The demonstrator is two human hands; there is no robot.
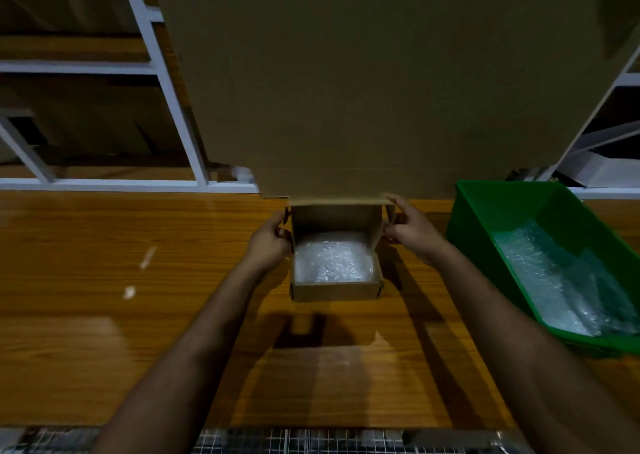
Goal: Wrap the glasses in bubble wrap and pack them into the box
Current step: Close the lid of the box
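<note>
Packing looked almost done: the bubble-wrapped bundle [333,259] lay inside the box [335,289] on the table [104,280]. Your left hand [269,242] and right hand [412,230] pinched the upright lid's [337,218] side flaps; next, fold it down squarely and tuck them.

The scene is dimly lit from above. Dark shadows are cast towards the near edge of the glossy brown wooden table [104,315], where pale glare is seen. Edges are bowed and softly blurred.
</note>
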